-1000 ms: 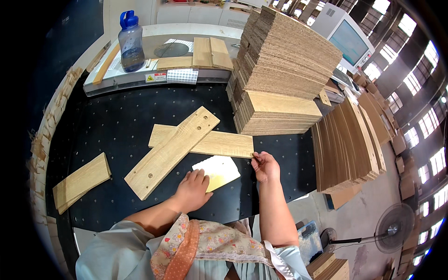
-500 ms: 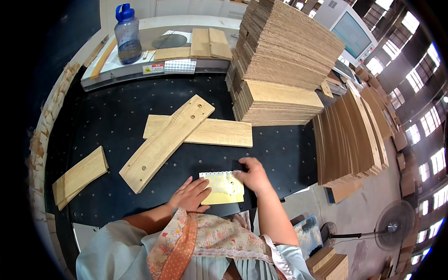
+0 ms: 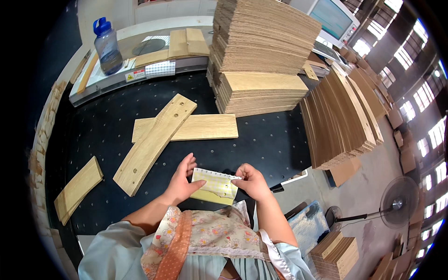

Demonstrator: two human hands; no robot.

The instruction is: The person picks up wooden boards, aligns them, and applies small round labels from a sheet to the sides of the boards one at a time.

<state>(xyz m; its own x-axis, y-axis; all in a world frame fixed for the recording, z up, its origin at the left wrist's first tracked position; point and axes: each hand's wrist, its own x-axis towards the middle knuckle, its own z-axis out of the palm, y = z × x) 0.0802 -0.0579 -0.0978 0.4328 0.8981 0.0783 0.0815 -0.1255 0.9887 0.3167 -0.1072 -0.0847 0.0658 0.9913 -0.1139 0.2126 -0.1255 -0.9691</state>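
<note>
Low in front of me is a small yellow sheet with a white, spotted, ragged-edged layer on top, which looks like a sticker sheet (image 3: 214, 183). My right hand (image 3: 254, 183) pinches its upper right corner between thumb and fingers. At the left edge, my left hand (image 3: 179, 183) holds it with the thumb over the front, the fingers pointing up and partly behind. Farther off, a wood-grain board with drilled holes (image 3: 156, 142) lies slantwise across another board (image 3: 207, 127) on the black, dotted worktable (image 3: 261, 154).
Two overlapping boards (image 3: 78, 189) lie at the table's left. Tall board stacks (image 3: 266, 37) rise at the back, with more boards on edge (image 3: 338, 123) at the right. A blue-capped water bottle (image 3: 108, 51) stands on the rear ledge. A fan (image 3: 396, 203) is beyond on the right.
My left hand has gone from lying flat on the sheet to gripping its left edge. The sheet now looks tilted, its top edge raised. The whole view has shifted slightly.
</note>
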